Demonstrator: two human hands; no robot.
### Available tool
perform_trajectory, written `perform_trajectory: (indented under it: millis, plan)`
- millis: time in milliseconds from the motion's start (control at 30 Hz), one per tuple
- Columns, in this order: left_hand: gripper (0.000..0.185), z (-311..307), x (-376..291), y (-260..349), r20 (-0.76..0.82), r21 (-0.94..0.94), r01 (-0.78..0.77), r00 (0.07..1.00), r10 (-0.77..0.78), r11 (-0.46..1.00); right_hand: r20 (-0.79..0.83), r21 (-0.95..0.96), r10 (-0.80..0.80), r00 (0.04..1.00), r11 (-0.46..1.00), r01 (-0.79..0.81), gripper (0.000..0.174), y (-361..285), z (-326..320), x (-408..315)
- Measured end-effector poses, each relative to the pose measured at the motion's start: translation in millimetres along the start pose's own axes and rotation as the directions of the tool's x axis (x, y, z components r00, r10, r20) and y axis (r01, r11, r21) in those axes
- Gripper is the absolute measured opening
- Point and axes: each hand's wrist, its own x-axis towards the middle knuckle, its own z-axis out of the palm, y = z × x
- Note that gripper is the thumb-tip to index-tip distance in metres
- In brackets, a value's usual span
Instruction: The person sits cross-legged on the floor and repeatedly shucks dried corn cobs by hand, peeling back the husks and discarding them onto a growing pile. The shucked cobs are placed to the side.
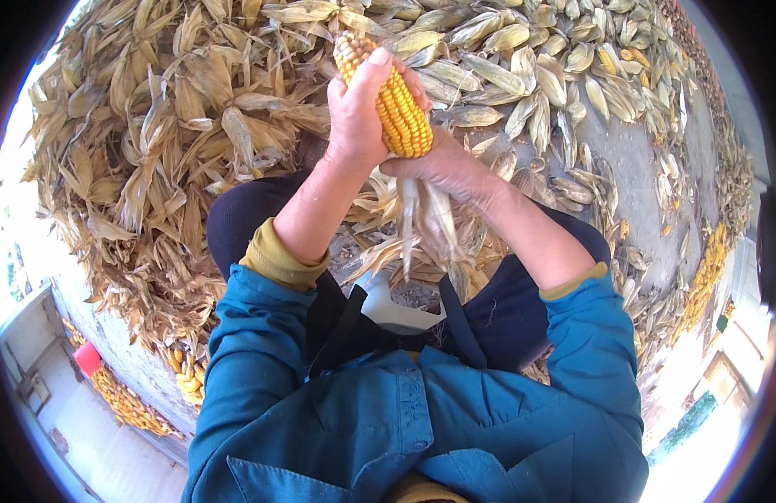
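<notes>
A yellow ear of corn [405, 119] is held up in front of me, its kernels bare. Around its upper part is my left hand [361, 110], the thumb lying along the kernels. My right hand [441, 160] grips the lower end, where the pulled-back dry husk [425, 217] hangs down between my knees. Some of the right fingers are hidden behind the cob. Beneath the hanging husk, more loose husks [381, 207] lie between my legs.
A large heap of dry husks [168, 126] rises on the left. Unhusked corn ears [495, 75] are piled ahead and right. Husked ears lie in a row [705, 276] at far right and a pile [120, 396] at lower left, near a red object [86, 359].
</notes>
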Motion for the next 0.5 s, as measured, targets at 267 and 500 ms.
perform_trajectory:
  millis: [267,500]
  plan:
    - [0.044,-15.6,-5.5,-38.8,-0.396,-0.078,0.272,0.874,-0.28,0.959,-0.129,-0.432,-0.089,0.988,0.902,0.025,0.032,36.3,-4.0,-3.1]
    - [0.053,10.9,-51.7,-18.3,0.272,0.242,0.814,0.466,-0.842,0.528,0.513,-0.633,-0.239,0.824,0.543,0.552,0.047,68.4,-30.6,-12.8]
